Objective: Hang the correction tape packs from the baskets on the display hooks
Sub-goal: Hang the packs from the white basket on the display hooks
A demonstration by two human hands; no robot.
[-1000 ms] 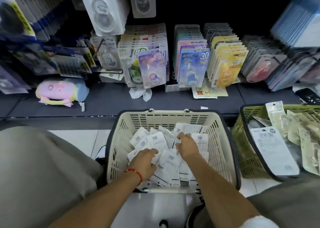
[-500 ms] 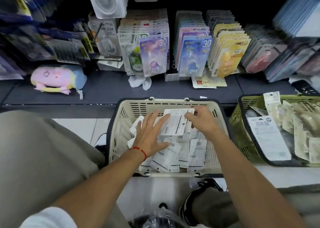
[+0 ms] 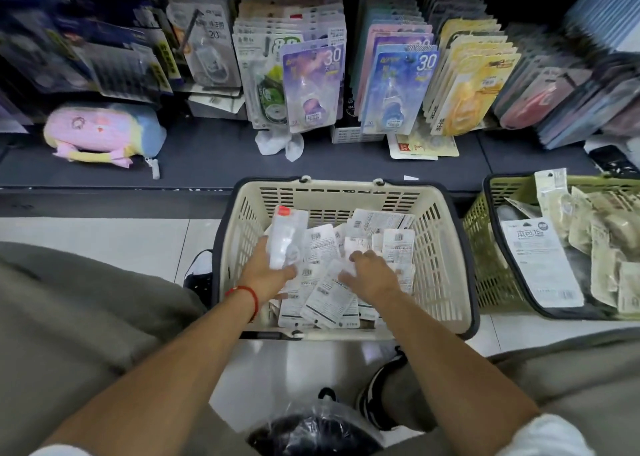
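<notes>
The display rack (image 3: 381,57) fills the upper field from 10 to 2 o'clock, with hung packs in rows above a dark shelf (image 3: 207,158). A pink and blue plush pouch (image 3: 104,132) lies on that shelf at 10 o'clock.

The cream basket (image 3: 446,248) sits at centre and contains the loose correction tape packs (image 3: 329,293), most lying label side up. A green basket (image 3: 485,248) with further packs is set at 3 o'clock.

The left hand (image 3: 266,272) is closed around 1 clear pack (image 3: 287,237), held upright at the basket's 10 o'clock side, red tab uppermost. The right hand (image 3: 370,272) rests on the pile with its fingers curled down onto the packs; whether a pack is actually pinched cannot be told.

The step in hand is judged to be gathering packs for hanging. For best results:

1. Packs should be collected facing 1 way, hang holes aligned at 12 o'clock.
2. The stack should be gripped below the holes, so the holes remain unobstructed.
3. A matching row should be identified on the rack before lifting.
4. Packs should be threaded onto the hook singly or in a squared stack, to prevent bent cards.
</notes>
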